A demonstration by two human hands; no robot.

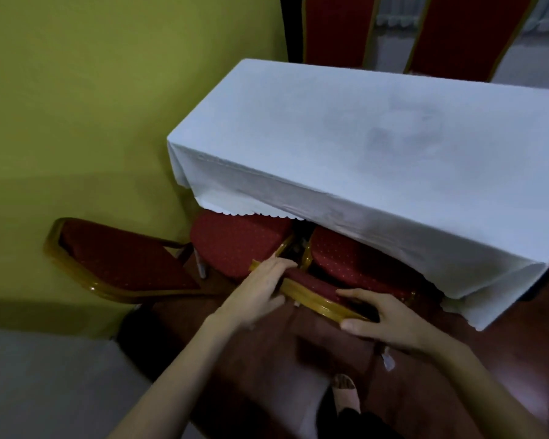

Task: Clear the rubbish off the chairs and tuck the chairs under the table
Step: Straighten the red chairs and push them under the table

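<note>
A table under a white cloth (346, 137) fills the upper right. Two red chairs with gold frames stand at its near side. The right chair's seat (355, 258) lies partly beneath the hanging cloth. Its backrest top (314, 294) is just below me, and both hands grip it. My left hand (260, 289) lies over the left end of the backrest. My right hand (384, 315) clasps the right end, thumb under the gold rim. The left chair (238, 242) has its seat partly under the cloth, and its backrest (121, 264) leans out to the left. No rubbish shows on either seat.
A yellow-green wall (76, 106) runs along the left, close to the left chair. Two more red chair backs (339, 30) stand behind the table. The floor is dark red-brown, with my sandalled foot (346, 397) and a small white scrap (388, 361) on it.
</note>
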